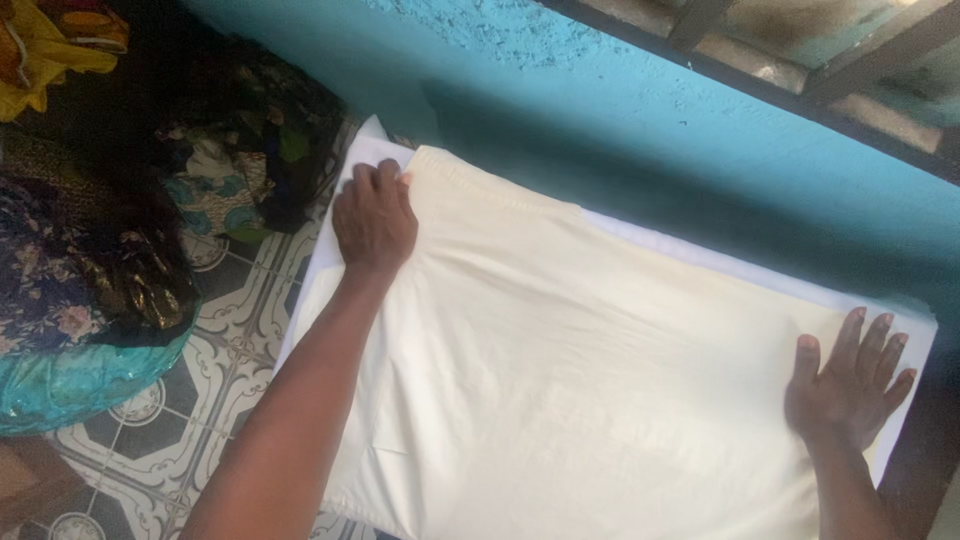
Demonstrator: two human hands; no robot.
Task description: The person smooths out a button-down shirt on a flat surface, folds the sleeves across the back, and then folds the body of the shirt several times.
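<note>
We see one cream cloth [590,370] spread flat over a white sheet [700,262], which shows as a narrow border along the far edge, below a turquoise wall [600,110]. Two hands work it. Our left hand [374,222] rests at the cloth's far left corner, fingers curled down on the edge; we cannot tell whether it pinches the fabric or only presses it. Our right hand [848,385] lies flat near the right end, five fingers spread wide, holding nothing. To the left, over a patterned tile floor [235,330], sits one heap of dark floral fabrics [90,270], with one yellow garment [40,50] at the top corner.
</note>
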